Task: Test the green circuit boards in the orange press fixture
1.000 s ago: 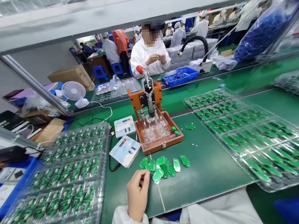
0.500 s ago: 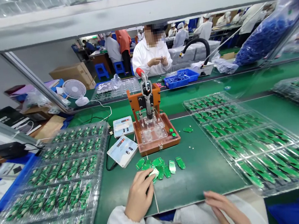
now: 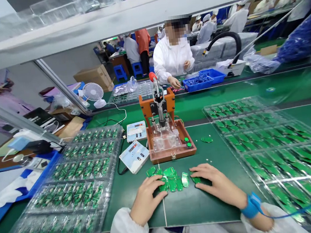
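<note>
Several green circuit boards [image 3: 169, 173] lie in a loose pile on the green bench top. At the pile's left edge, my left hand [image 3: 147, 198] rests with fingers apart, its fingertips touching the boards. My right hand [image 3: 219, 185] is open at the other side, fingers and thumb spread around a single circuit board [image 3: 195, 178] on the bench. A blue wrist strap [image 3: 251, 205] circles my right wrist. Behind the pile stands a test fixture [image 3: 171, 145] with a clear plate, a red-tipped lever and two green buttons.
Clear trays of boards stand at left [image 3: 75, 180] and right [image 3: 262, 144]. Two small display boxes [image 3: 135, 156] sit left of the fixture. One board [image 3: 206, 139] lies to its right. A co-worker [image 3: 175, 58] sits opposite, near a blue bin [image 3: 200, 80] and a white fan [image 3: 93, 92].
My right hand has come up from the bench's front edge to the single board right of the pile. The pale piece under my left fingers no longer shows there. The view has shifted left.
</note>
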A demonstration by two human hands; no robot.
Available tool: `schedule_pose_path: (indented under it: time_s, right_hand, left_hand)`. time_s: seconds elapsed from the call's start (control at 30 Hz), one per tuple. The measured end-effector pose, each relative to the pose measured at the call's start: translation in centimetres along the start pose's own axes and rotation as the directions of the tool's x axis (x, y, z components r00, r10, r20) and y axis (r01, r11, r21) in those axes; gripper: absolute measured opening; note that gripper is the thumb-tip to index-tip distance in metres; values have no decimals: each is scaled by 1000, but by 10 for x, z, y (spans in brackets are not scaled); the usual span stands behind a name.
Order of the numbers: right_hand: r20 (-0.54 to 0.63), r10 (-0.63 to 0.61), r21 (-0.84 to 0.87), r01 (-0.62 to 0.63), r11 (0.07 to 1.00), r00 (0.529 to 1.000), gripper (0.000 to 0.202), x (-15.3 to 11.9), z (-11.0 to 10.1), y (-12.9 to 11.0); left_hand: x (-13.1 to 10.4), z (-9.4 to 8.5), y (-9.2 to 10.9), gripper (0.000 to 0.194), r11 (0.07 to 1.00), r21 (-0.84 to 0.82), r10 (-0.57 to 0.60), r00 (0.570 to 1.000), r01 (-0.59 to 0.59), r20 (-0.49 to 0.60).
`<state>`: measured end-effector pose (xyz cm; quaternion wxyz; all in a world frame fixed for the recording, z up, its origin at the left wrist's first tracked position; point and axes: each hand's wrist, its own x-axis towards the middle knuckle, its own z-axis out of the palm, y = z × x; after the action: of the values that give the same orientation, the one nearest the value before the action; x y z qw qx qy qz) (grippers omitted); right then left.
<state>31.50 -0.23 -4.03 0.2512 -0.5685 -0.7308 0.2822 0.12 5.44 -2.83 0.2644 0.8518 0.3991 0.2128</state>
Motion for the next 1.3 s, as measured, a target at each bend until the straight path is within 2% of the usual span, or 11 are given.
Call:
schedule_pose_path:
  time_s: [0.2, 0.27, 0.33, 0.4, 0.47, 0.57, 0.63, 0.73, 0.87, 1.13, 1.3]
  right_hand:
    - [-16, 26, 77, -24, 997, 1000, 18, -1, 1, 2]
    - [-42, 17, 115, -12, 993, 999, 19, 2, -4, -3]
    - [-110, -22, 160, 39, 986, 994, 20, 12, -13, -10]
    - [-216, -95, 165, 132, 977, 972, 22, 33, -24, -17]
    - [-308, -171, 114, 215, 970, 936, 23, 62, -34, -22]
    - [-339, -221, 50, 253, 966, 914, 22, 107, -43, -21]
    - [-320, -244, 25, 266, 964, 915, 22, 129, -44, -17]
    - [-277, -271, -7, 280, 960, 922, 26, 147, -41, -10]
    - [-225, -285, -35, 284, 958, 932, 30, 153, -36, -6]
    - [-218, -280, -53, 275, 960, 935, 27, 148, -32, -2]
    - [-260, -274, -23, 278, 960, 926, 25, 140, -26, -6]
  left_hand:
    - [6, -10, 8, 27, 999, -51, -12, 1000, 11, -23]
    - [14, -20, 10, 23, 997, -76, -9, 998, 4, -66]
    - [31, -31, 9, 19, 996, -87, 9, 988, -22, -152]
    - [57, -42, 7, 17, 996, -55, 50, 968, -65, -244]
    - [87, -49, 2, 16, 995, 5, 100, 951, -103, -292]
    - [123, -51, -6, 20, 990, 67, 139, 949, -125, -284]
    - [136, -48, -10, 24, 988, 83, 147, 957, -130, -251]
    - [142, -44, -13, 25, 986, 89, 156, 961, -139, -229]
    - [142, -41, -12, 24, 985, 90, 162, 964, -146, -209]
    - [136, -45, -9, 15, 976, 124, 201, 966, -181, -164]
    - [134, -39, -8, 14, 972, 139, 214, 961, -191, -176]
